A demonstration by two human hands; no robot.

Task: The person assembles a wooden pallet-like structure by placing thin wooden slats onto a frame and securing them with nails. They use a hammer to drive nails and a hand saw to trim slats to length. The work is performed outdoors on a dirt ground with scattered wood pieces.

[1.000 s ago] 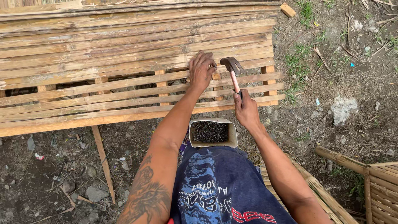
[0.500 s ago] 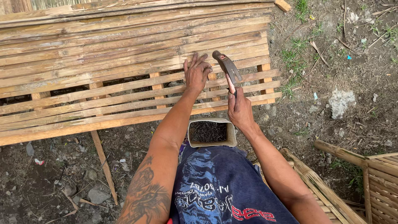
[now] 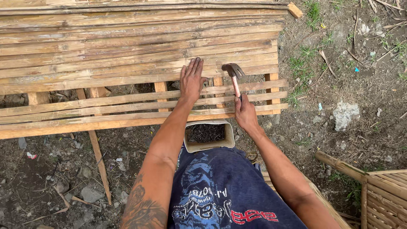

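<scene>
One hammer [image 3: 233, 75], one nail box [image 3: 208, 135], two hands at a slat panel [image 3: 127, 63].
Right hand [image 3: 245, 113] closed round the hammer handle; head just right of the left hand [image 3: 191, 79], which lies flat, fingers spread, holding nothing. Box sits between the forearms, just below the panel; nails too small to count. Panel cut off at left and top.

Outdoors, daylight: bare dirt ground [image 3: 51, 178] w/ stones, grass patches [image 3: 311, 51], pale rock [image 3: 345, 114].
</scene>
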